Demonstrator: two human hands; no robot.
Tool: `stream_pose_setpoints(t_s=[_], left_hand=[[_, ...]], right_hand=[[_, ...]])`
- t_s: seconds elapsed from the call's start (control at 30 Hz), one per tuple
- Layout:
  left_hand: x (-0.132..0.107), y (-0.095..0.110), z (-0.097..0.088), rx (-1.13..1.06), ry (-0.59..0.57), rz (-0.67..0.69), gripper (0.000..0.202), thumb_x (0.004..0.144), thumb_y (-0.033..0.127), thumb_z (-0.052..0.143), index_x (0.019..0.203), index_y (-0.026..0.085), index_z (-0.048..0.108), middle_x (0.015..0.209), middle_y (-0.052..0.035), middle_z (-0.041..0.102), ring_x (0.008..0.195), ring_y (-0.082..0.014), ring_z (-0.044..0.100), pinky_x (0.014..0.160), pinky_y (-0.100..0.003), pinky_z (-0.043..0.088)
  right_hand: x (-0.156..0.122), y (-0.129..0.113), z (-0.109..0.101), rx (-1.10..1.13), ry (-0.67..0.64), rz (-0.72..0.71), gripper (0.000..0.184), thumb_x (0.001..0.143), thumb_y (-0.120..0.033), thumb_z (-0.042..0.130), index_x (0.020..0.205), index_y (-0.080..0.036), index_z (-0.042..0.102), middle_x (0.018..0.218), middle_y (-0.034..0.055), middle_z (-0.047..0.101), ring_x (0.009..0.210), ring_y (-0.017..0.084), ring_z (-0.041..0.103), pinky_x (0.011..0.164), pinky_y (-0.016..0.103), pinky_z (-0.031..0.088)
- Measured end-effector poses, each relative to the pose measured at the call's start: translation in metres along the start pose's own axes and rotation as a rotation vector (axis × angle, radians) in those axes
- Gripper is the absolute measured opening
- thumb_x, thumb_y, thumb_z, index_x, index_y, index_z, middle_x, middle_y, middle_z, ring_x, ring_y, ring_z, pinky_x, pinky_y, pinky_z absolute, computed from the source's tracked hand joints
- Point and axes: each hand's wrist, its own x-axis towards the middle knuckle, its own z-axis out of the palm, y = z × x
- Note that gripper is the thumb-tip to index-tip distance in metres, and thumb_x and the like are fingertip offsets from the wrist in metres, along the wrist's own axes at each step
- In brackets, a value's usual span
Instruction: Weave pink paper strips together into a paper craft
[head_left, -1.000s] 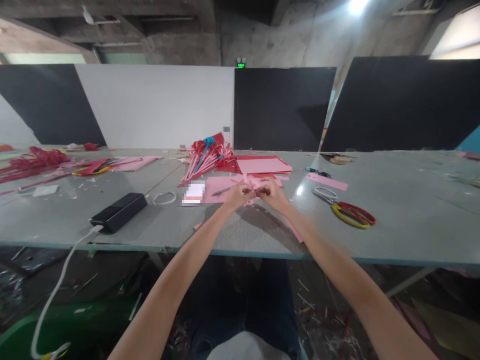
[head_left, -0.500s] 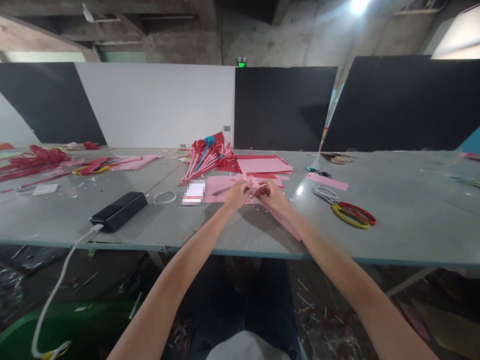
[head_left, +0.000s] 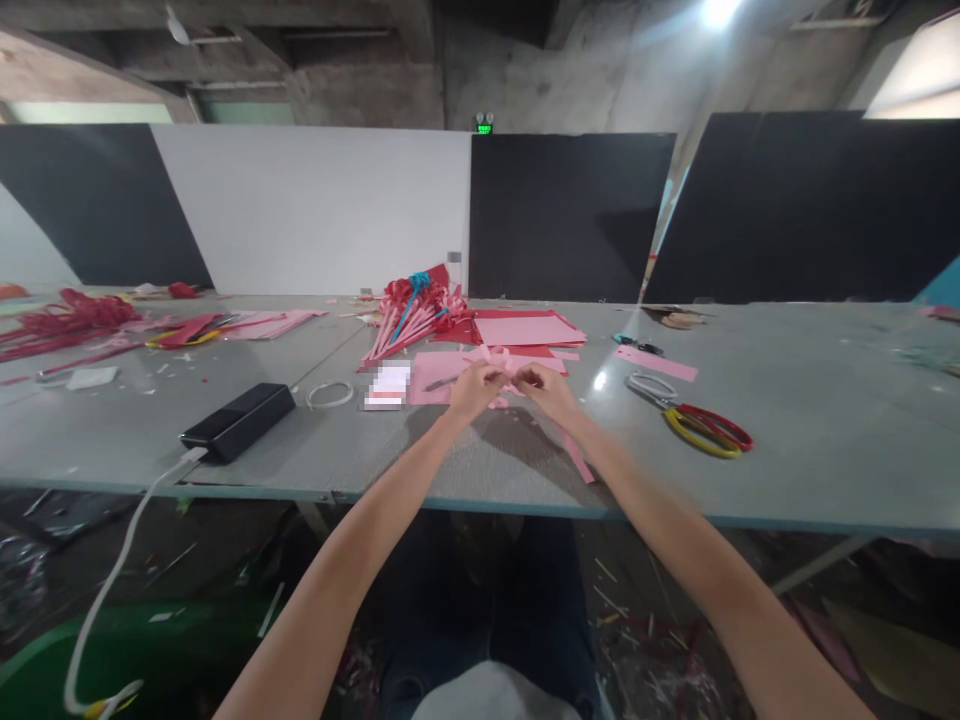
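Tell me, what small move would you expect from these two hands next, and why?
Probably another small fold or twist of the pink paper strip. The left hand and right hand pinch its bunched end between them just above the table, while the loose tail hangs down toward the table edge. The scissors lie untouched to the right, so cutting seems less likely.

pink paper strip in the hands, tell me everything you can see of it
The pink paper strip looks like thin, matte paper, long and narrow. Its upper end is bunched into small loops between the left hand and the right hand, both pinching it just above the grey table. The loose tail runs down under the right wrist toward the table's near edge, seemingly lying on the surface. How the loops are folded is too small to tell.
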Motion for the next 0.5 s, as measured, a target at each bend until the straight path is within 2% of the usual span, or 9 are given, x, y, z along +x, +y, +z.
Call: stream_pose_setpoints(t_s=[0.2, 0.37, 0.5], left_hand=[[-0.0033, 0.001, -0.0025, 0.075, 0.078, 0.075, 0.011, 0.08, 0.025, 0.061, 0.085, 0.017, 0.068, 0.088, -0.0045, 0.065, 0.08, -0.0153, 0.059, 0.07, -0.023, 0.043], [-0.0087, 0.0014, -0.0011, 0.258, -0.003, 0.16, 0.016, 0.085, 0.027, 0.055, 0.086, 0.019, 0.069, 0.092, -0.005, 0.064, 0.084, -0.0175, 0.059, 0.066, -0.024, 0.041], [-0.0093, -0.0012, 0.0011, 0.302, -0.015, 0.175, 0.02, 0.087, 0.029, 0.052, 0.086, 0.02, 0.069, 0.093, -0.005, 0.064, 0.082, -0.0172, 0.059, 0.064, -0.024, 0.04]], right_hand=[[0.0006, 0.0046, 0.0, 0.008, 0.039, 0.08, 0.011, 0.071, -0.031, 0.053, 0.069, -0.02, 0.056, 0.069, 0.0017, 0.062, 0.066, 0.017, 0.057, 0.064, 0.031, 0.042], [0.0004, 0.0016, -0.0002, -0.023, -0.003, 0.001, 0.011, 0.072, -0.026, 0.05, 0.072, -0.021, 0.06, 0.076, 0.0031, 0.067, 0.072, 0.018, 0.059, 0.067, 0.031, 0.043], [0.0006, 0.0002, -0.0012, -0.111, -0.032, -0.062, 0.012, 0.075, -0.022, 0.049, 0.074, -0.021, 0.061, 0.076, 0.0033, 0.068, 0.07, 0.018, 0.06, 0.066, 0.03, 0.044]])
